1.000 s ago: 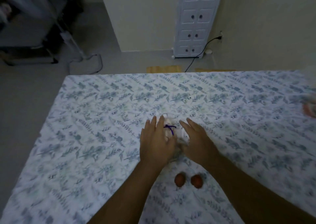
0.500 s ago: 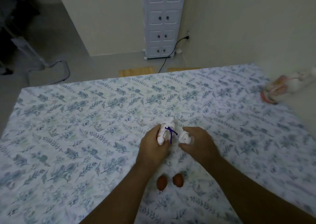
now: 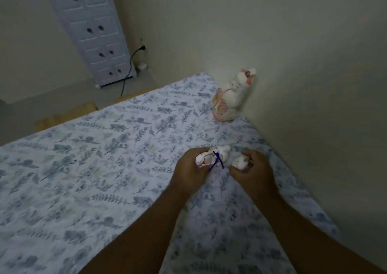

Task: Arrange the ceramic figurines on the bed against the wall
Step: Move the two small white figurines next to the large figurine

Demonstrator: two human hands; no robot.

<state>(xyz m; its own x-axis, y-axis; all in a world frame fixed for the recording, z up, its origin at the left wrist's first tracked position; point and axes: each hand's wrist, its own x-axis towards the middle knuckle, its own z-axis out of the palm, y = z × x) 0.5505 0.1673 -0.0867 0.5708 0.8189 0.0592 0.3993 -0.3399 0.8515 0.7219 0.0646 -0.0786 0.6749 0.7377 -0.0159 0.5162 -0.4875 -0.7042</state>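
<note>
The bed sheet is white with a blue-grey leaf print. The tall figurine is white with pink and orange markings. The small figurine is white, tied with a purple ribbon. The drawer cabinet is white.

The bed lies open and flat across its whole left side, with nothing standing there; along the wall on the right, 1 tall cat figurine stands near the far corner, blocking that spot; between it and the 2 hands a strip of bare sheet beside the wall stays free.
</note>
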